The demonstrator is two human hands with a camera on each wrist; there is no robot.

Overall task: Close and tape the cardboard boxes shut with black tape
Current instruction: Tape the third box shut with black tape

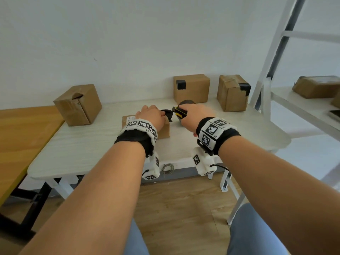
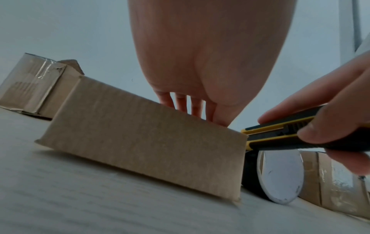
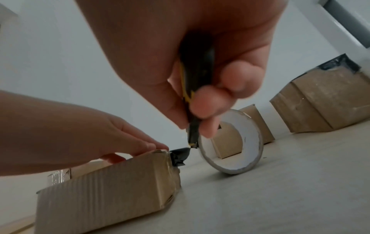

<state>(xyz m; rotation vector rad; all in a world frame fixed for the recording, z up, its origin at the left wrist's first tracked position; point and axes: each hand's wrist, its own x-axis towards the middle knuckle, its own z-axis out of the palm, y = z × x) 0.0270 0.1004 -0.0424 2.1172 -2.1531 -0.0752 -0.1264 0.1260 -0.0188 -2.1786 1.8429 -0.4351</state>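
The small flat box [image 1: 161, 130] sits mid-table [image 1: 82, 148], approx centre of the head view. The left hand [image 1: 151, 117] lies on top of it, fingers straight and flat, pressing the lid down near the box's 3 o'clock end. The right hand [image 1: 196, 115] is curled round a yellow/black utility knife [image 1: 179, 114], whose tip meets the black tape [image 3: 179, 156] just off that end. The tape strip is crumpled where it leaves the box corner. The tape roll [image 3: 233, 143] stands on edge just beyond the knife, at about 1 o'clock from the box.

Handling, as a guess: the box is thin corrugated card, light, prob empty or nearly so. It will skid on the smooth tabletop if pushed sideways, so downward pressure w/ a flat palm is the right hold. Its walls dent easily, so press over an edge, not mid-panel. The tape is soft and sticky and wrinkles on itself; it needs tension to cut clean. Best held taut close to the cut.

Other boxes: one at 10 o'clock [image 1: 78, 105] w/ no black tape that I can see, and two at 1 o'clock, [image 1: 191, 89] and [image 1: 232, 93], each w/ black tape on them.
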